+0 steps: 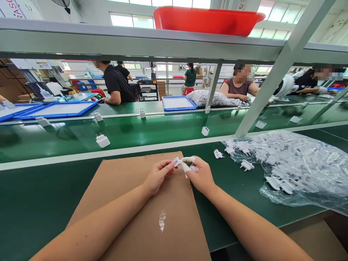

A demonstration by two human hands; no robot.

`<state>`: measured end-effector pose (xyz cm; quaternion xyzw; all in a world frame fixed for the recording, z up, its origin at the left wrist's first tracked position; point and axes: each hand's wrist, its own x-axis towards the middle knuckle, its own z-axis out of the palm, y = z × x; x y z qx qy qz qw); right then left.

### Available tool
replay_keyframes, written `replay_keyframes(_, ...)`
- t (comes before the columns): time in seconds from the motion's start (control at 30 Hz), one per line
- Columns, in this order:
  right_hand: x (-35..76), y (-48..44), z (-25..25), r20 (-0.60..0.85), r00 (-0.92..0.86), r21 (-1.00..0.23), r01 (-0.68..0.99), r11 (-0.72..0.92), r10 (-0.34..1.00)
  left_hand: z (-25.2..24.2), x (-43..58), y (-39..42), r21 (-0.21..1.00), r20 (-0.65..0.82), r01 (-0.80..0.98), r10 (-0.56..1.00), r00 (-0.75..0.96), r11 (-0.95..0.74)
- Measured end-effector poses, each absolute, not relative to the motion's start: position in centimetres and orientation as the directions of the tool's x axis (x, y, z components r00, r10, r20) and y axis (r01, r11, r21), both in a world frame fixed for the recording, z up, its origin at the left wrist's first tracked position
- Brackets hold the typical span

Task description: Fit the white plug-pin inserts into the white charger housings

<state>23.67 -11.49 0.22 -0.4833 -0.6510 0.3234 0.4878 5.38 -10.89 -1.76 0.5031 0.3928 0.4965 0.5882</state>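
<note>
Over a cardboard sheet (141, 217), my left hand (160, 175) pinches a small white plastic piece (176, 162) between thumb and fingers. It looks like a plug part, but the fingers cover most of it. My right hand (201, 175) has white wraps on its thumb and finger, and their tips close on the same piece from the right. Something white also shows by the right palm, too covered to name. To the right, a white plug part (218, 154) and another plug part with pins (247, 165) lie on the green table.
A clear plastic bag (301, 163) spills many white plug parts at right. Beyond a pale rail, a green conveyor belt (168, 127) carries white chargers (102, 140). A slanted metal post (261, 87) and an overhead shelf with a red tray (206, 21) stand ahead. Several people sit beyond.
</note>
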Motion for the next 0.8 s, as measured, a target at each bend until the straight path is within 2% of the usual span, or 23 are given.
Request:
replay_keyframes(0.23, 23.74, -11.49, 0.52, 0.278, -0.030, -0.945, 0.169, 0.279, 0.960, -1.30, 5.20, -11.27, 0.994, 0.104, -0.064, 0.915, 0.389, -0.086)
replay_keyframes(0.37, 23.56, -11.28, 0.25, 0.155, -0.040, -0.987, 0.036, 0.157, 0.987, -1.51, 5.15, -11.38, 0.997, 0.073, -0.056, 0.884, 0.461, -0.053)
replay_keyframes(0.47, 23.38, -11.04, 0.07, 0.052, -0.042, -0.997, -0.066, 0.049, 0.998, -1.59, 5.17, -11.40, 0.997, 0.071, -0.057, 0.886, 0.459, -0.050)
replay_keyframes(0.67, 23.12, -10.92, 0.29, -0.098, -0.039, -0.980, -0.167, -0.103, 0.994, -1.43, 5.30, -11.44, 0.995, 0.097, -0.053, 0.892, 0.441, -0.082)
replay_keyframes(0.8, 23.34, -10.56, 0.39, -0.227, -0.106, -0.924, -0.292, -0.248, 0.968, -1.47, 5.48, -11.41, 0.993, 0.109, -0.068, 0.940, 0.324, -0.092)
